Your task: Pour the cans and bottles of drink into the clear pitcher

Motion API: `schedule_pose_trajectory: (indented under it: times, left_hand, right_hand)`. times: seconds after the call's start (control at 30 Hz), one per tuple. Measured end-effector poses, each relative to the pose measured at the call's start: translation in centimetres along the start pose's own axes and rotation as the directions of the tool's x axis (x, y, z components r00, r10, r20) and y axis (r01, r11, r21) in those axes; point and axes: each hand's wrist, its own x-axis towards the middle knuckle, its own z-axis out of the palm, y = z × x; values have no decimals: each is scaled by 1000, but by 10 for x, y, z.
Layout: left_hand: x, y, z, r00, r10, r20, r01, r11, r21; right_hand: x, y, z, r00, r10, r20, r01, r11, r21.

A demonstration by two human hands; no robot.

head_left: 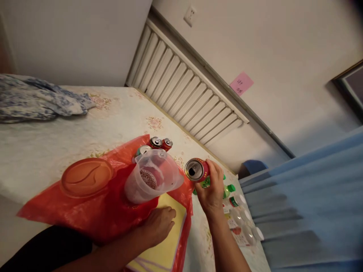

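Right of the translucent pitcher point(135, 190), I've got the right hand point(214, 189) wrapped around a red can point(198, 170), its opened top facing me. The left hand point(162, 226) rests half curled in front of the pitcher, at the yellow sheet point(170, 245); I can't tell whether it grips anything. Dark bubbly liquid point(148, 178) sits low inside the pitcher. Left of it, I see a round lid point(86, 176) on red plastic point(93, 211); behind it, more cans point(155, 142).
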Motion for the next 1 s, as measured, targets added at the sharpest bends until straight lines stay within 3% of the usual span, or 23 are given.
schedule_pose_trajectory:
  times: [0.2, 0.53, 1.0]
  left_hand:
    - [-3, 2, -2, 1000, -6, -8, 5, 1000, -31]
    - [-1, 1, -2, 999, -3, 38, 4, 999, -35]
    - [-1, 2, 0, 1000, -22, 3, 22, 1000, -6]
  right_hand:
    - [31, -20, -1, 977, -201, 75, 203, 979, -25]
    - [47, -17, 2, 933, -351, 85, 358, 929, -95]
    - [58, -22, -6, 891, -438, 118, 452, 880, -146]
